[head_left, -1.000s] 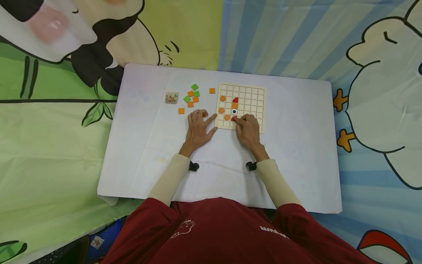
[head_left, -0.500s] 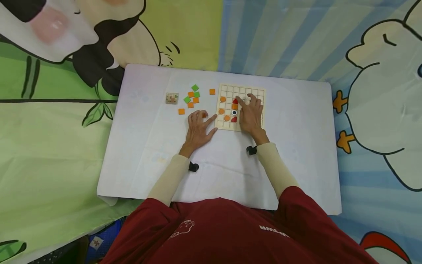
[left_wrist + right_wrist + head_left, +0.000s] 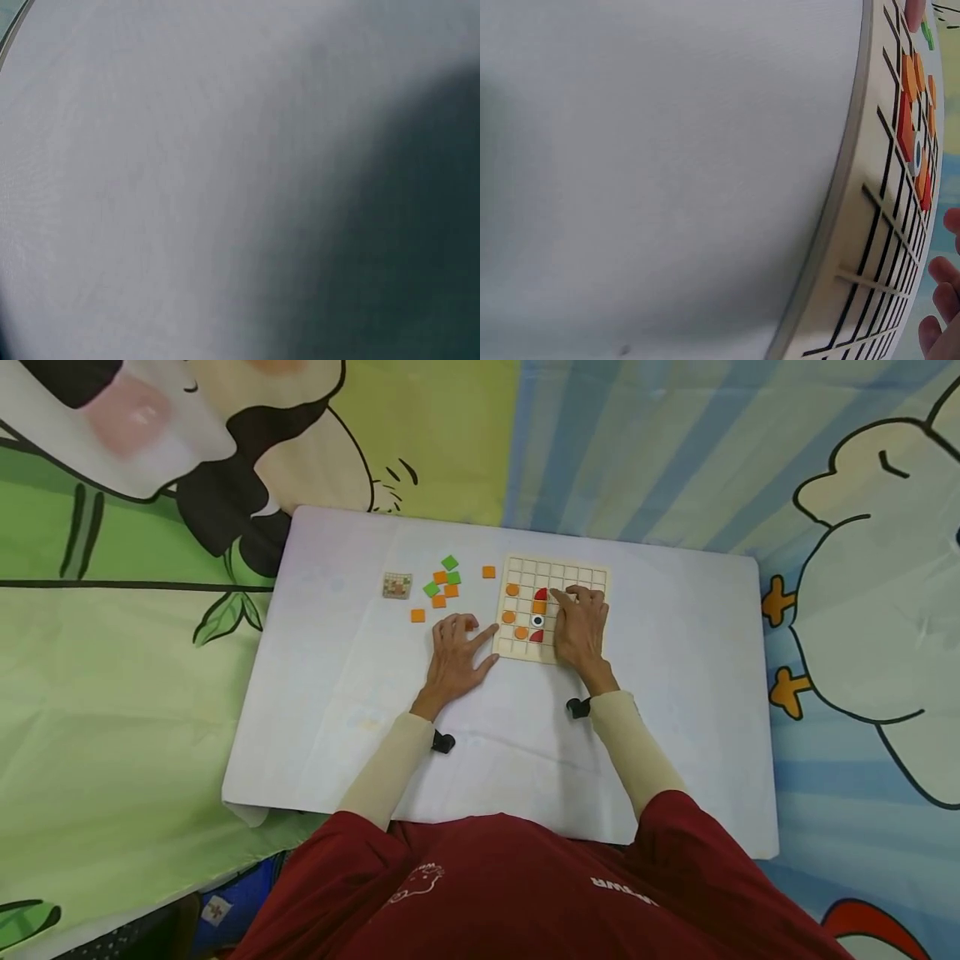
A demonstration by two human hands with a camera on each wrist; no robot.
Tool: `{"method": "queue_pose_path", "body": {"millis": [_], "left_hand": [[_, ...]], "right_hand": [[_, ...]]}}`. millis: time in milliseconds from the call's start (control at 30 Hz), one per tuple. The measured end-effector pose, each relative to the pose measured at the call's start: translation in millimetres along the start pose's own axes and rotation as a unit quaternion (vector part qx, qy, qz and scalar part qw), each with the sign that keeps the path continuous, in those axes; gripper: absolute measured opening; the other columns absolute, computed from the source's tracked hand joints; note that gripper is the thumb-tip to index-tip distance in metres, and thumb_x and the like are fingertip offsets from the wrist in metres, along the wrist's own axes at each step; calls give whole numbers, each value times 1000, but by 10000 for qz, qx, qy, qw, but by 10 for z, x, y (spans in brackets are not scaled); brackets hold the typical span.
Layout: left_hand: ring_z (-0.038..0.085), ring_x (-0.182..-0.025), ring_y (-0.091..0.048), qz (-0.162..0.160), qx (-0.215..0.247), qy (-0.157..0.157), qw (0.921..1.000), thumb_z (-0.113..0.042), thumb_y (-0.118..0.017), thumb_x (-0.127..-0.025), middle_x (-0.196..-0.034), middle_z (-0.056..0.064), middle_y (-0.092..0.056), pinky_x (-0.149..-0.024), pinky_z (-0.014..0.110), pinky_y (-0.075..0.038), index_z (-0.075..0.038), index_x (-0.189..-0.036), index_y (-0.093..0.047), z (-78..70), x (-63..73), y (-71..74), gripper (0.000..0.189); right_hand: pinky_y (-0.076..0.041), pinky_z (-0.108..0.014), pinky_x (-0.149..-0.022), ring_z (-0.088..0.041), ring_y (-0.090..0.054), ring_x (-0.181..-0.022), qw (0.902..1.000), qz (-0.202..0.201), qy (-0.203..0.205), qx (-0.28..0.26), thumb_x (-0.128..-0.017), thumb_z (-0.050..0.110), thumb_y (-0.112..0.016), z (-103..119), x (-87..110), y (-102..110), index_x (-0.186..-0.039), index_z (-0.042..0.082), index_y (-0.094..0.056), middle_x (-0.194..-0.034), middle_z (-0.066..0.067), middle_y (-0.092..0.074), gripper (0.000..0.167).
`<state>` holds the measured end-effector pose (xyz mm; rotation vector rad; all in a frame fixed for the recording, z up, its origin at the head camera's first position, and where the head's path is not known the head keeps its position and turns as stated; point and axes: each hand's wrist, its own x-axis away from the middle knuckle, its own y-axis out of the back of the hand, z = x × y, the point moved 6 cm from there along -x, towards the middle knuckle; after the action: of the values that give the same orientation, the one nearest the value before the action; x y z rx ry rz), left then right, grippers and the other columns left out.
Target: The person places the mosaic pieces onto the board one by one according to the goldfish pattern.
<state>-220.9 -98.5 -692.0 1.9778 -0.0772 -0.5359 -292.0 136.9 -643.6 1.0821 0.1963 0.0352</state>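
In the head view a square grid board (image 3: 517, 649) lies on the table with flat pieces on it. They include several orange discs (image 3: 512, 589), a red piece (image 3: 541, 594) above an orange square (image 3: 539, 607), a black-and-white ringed disc (image 3: 537, 621) and another red piece (image 3: 537, 636). My right hand (image 3: 580, 631) hovers over the board's right half, index finger beside the upper red piece, nothing seen in its fingers. My left hand (image 3: 452, 656) rests on the table, fingers spread, index and thumb at the board's left edge. A small orange bit shows by its fingers.
Left of the board lie loose orange squares (image 3: 417, 616) and green squares (image 3: 449, 562). A small patterned square card or tile (image 3: 397, 585) is further left. The white table (image 3: 682, 693) extends right of the board. The left wrist view shows only blurred pale surface and shadow.
My right hand has left the lower red piece, moved up the board to the upper red piece, then drawn slightly right of it. My left hand keeps its place.
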Motion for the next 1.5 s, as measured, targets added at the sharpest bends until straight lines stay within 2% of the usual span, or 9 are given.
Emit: {"method": "queue_pose_path", "body": {"millis": [167,367,600,800,933,1067,1300,1400,1500], "left_hand": [[36,-135,-43,56,-74,-10,10000,-50,-74,-100,-135,10,-55,-115,56,-30,-30,-151,-68,-11,27,-36,55],[34,-135,-43,28,-129,38,9999,-50,-76,-99,-135,9,-55,-114,56,-30,-30,-150,-68,-8,49,-20,55],[34,-134,-42,4,-185,-1,9998,-51,-75,-100,-134,9,-54,-113,55,-30,-30,-150,-69,-11,57,-12,55],[34,-132,-43,-14,-141,27,9999,-50,-75,-100,-134,9,-55,-113,56,-29,-30,-150,-69,18,80,1,54],[34,-134,-43,57,-100,136,9998,-50,-75,-99,-133,9,-55,-113,56,-28,-32,-149,-69,43,84,6,53],[34,-136,-42,141,-75,128,9998,-52,-74,-100,-134,9,-54,-113,55,-28,-33,-149,-69,20,64,8,53],[35,-133,-45,131,-814,-213,9964,-55,-69,-103,-131,10,-54,-109,54,-34,-31,-151,-68,-54,82,29,53],[35,-133,-47,-30,-1000,-292,9946,-57,-69,-103,-131,11,-56,-110,55,-35,-30,-146,-72,-51,84,44,50],[36,-134,-48,-150,-1073,-389,9934,-58,-67,-103,-132,12,-58,-110,56,-36,-30,-142,-74,-45,63,36,48]], "right_hand": [[-29,-55,-105,-43,-42,-135,9996,287,52,-29,-111,7,-48,43,-36,-76,-149,19,-70,-157,-19,-53,46],[-29,-53,-105,-42,-41,-136,9979,649,-64,18,-112,10,-46,80,-42,-162,-148,13,-69,-157,-17,-54,43],[-33,-54,-106,-41,-44,-134,9991,416,61,-15,-114,12,-48,136,-28,-144,-137,5,-76,-152,-17,-60,37],[-39,-54,-103,-40,-53,-122,9978,204,454,-429,-109,10,-56,319,-125,-152,-127,3,-79,-138,-17,-71,30],[-39,-53,-102,-38,-54,-119,9938,463,721,-709,-108,13,-58,527,-250,-197,-135,5,-76,-138,-16,-73,33],[-39,-53,-105,-36,-55,-116,9897,776,822,-874,-108,15,-63,727,-365,-273,-135,6,-77,-136,-15,-75,32],[-43,-49,-104,-31,-61,-106,9775,1525,923,-1127,-106,18,-72,1125,-466,-491,-126,7,-82,-120,-11,-82,25],[-48,-45,-97,-27,-65,-102,9713,1844,965,-1149,-106,20,-73,1291,-500,-583,-124,8,-83,-114,-9,-81,24],[-52,-42,-86,-26,-67,-93,9645,2135,964,-1220,-102,12,-74,1402,-541,-634,-120,7,-84,-106,-10,-79,21]]}}
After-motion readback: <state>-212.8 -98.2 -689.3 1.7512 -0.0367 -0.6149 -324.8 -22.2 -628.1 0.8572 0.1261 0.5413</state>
